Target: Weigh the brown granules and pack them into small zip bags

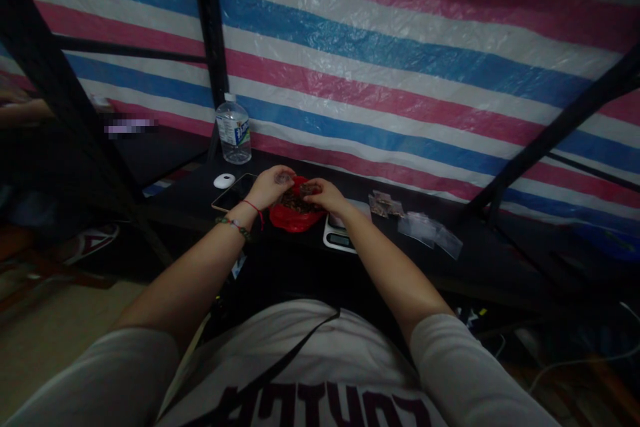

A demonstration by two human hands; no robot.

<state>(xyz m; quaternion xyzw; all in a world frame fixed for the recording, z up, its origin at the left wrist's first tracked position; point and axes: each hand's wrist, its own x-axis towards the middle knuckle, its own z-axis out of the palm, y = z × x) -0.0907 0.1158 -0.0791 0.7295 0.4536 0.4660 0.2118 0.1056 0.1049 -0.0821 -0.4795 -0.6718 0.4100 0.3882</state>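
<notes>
A red plastic bag (296,219) stands with its mouth spread, holding a heap of small brown bits (294,201). My left hand (270,187) is at its left rim, fingers closed on a small see-through plastic bag (283,178); its contents are too dim to make out. Over the right side of the heap, my right hand (326,197) has its fingers closed around a clump of brown bits (309,189). A white digital scale (340,240) sits beneath my right wrist, its platform partly hidden by the forearm.
Filled small bags (385,204) and flat clear bags (431,233) lie right of the scale. At left are a phone (234,193), a white rounded object (225,181) and a clear bottle (235,133). Dark metal posts (213,47) frame the black tabletop (175,203). Another person's arm (23,112) shows far left.
</notes>
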